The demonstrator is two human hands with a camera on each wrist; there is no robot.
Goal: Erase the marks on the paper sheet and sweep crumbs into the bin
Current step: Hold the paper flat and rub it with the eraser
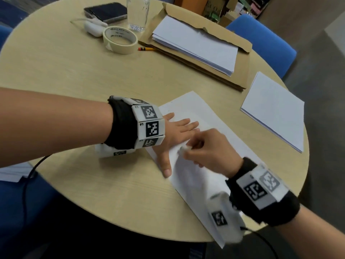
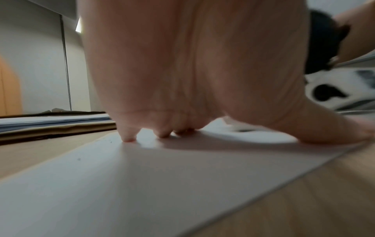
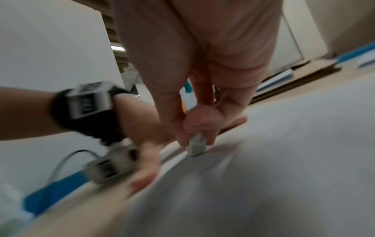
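Two hands (image 1: 179, 131), one eraser (image 3: 196, 145), one tape roll (image 1: 120, 39), one pencil (image 1: 146, 48), one phone (image 1: 106, 12).

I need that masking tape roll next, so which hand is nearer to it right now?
Left. The left hand presses flat on the paper sheet, nearer the masking tape roll; the right hand, pinching the eraser, sits farther away.

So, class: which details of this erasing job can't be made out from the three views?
- Marks on the paper sheet: right wrist view motion-blurred; right hand covers the spot in the head view.
- Crumbs: too small to make out in any view.
- Bin: outside every frame.
- Eraser tip contact: blurred.
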